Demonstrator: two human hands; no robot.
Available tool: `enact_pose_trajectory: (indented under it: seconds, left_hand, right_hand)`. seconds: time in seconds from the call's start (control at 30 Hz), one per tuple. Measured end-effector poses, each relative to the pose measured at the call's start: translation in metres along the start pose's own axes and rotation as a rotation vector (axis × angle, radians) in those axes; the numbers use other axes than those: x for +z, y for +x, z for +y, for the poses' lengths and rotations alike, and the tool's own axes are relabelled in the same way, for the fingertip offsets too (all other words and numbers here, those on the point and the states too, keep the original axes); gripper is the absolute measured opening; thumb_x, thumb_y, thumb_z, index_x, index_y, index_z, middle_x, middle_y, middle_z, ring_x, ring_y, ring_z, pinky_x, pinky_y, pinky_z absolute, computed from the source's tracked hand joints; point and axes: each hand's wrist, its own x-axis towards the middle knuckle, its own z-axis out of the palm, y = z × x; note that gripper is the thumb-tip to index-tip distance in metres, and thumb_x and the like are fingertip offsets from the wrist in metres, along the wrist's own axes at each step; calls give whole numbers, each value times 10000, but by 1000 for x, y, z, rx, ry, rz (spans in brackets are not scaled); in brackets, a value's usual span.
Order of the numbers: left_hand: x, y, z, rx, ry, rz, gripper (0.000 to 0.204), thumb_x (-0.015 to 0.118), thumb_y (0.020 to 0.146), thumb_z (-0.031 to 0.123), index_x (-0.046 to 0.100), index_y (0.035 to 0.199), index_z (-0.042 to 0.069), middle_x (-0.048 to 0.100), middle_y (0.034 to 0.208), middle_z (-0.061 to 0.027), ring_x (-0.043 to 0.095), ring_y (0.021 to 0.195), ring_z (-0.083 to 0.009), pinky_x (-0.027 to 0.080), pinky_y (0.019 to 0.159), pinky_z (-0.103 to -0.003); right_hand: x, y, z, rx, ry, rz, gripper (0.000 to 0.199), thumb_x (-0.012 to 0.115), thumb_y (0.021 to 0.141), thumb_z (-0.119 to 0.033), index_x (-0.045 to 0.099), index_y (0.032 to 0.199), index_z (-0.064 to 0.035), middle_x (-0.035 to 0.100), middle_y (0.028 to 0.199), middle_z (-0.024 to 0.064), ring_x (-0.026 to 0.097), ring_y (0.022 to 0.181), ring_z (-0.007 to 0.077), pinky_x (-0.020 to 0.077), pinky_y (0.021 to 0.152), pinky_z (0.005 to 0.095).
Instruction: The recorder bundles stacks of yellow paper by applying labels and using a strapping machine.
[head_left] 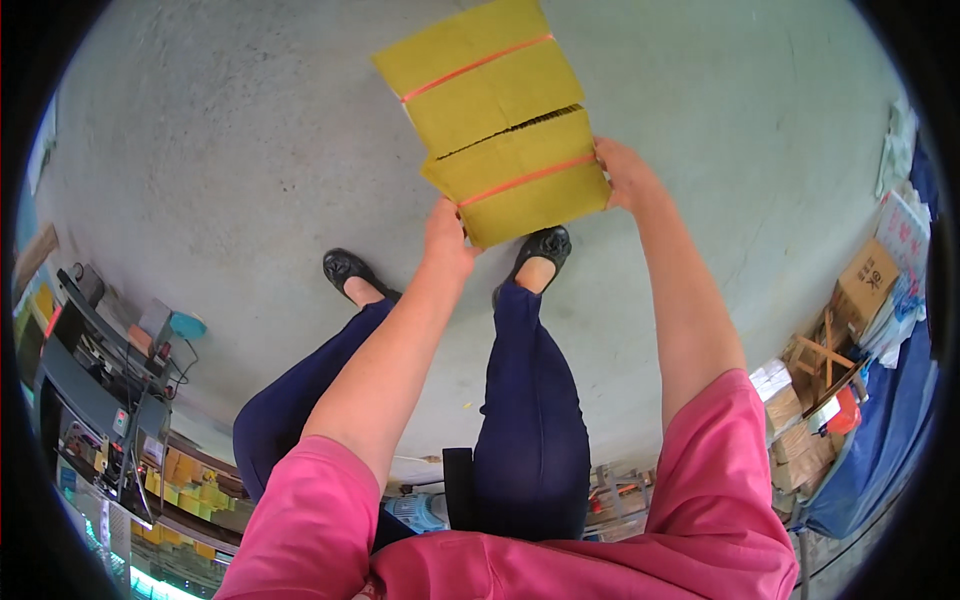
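Note:
Two yellow card-like bundles, each bound with an orange-pink band, lie one behind the other at the top middle. My left hand grips the left end of the nearer yellow bundle. At its right end my right hand is closed, with the fingers partly hidden behind it. The farther yellow bundle touches or overlaps the nearer one's far edge, where a dark ragged line of layered edges shows. Whether the farther bundle rests on the floor or is carried too, I cannot tell.
Grey concrete floor spreads around my black shoes. A dark machine with cables stands at the left. Cardboard boxes, a wooden frame and blue sheeting crowd the right side.

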Motion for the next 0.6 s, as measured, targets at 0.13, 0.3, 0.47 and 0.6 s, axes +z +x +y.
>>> enact_pose_trajectory:
  seconds: [0.13, 0.3, 0.47, 0.6]
  left_hand:
    - [-18, 5, 4, -17, 67, -111, 522, 536, 912, 350, 443, 1367, 111, 447, 1378, -72, 379, 1286, -300, 244, 1052, -673]
    - [-31, -67, 30, 132, 241, -40, 620, 530, 924, 342, 351, 1481, 138, 327, 1525, -87, 262, 1416, -298, 263, 1094, -577]
    - [-158, -133, 95, 451, 940, 142, 573, 495, 927, 333, 406, 1455, 129, 488, 1415, -156, 452, 1311, -264, 337, 1090, -333]
    - [-273, -220, 96, 492, 1121, 134, 505, 441, 971, 326, 470, 1390, 44, 504, 1392, -188, 445, 1323, -302, 327, 1106, -379]
  right_hand:
    - [-6, 25, 45, -288, 346, 222, 490, 469, 952, -237, 442, 1397, -33, 469, 1396, 143, 482, 1228, 257, 441, 953, 430]
    - [23, -76, 163, -322, 149, 506, 523, 506, 969, -205, 388, 1430, 12, 416, 1472, 148, 374, 1366, 260, 285, 1119, 358]
    - [123, -281, 190, -284, -25, 147, 413, 547, 951, -271, 572, 1286, -31, 537, 1366, 142, 507, 1261, 268, 390, 1046, 356]
    - [163, -404, 180, -726, -784, 343, 493, 647, 825, -247, 566, 1294, -116, 411, 1436, 203, 390, 1297, 455, 364, 1058, 502]
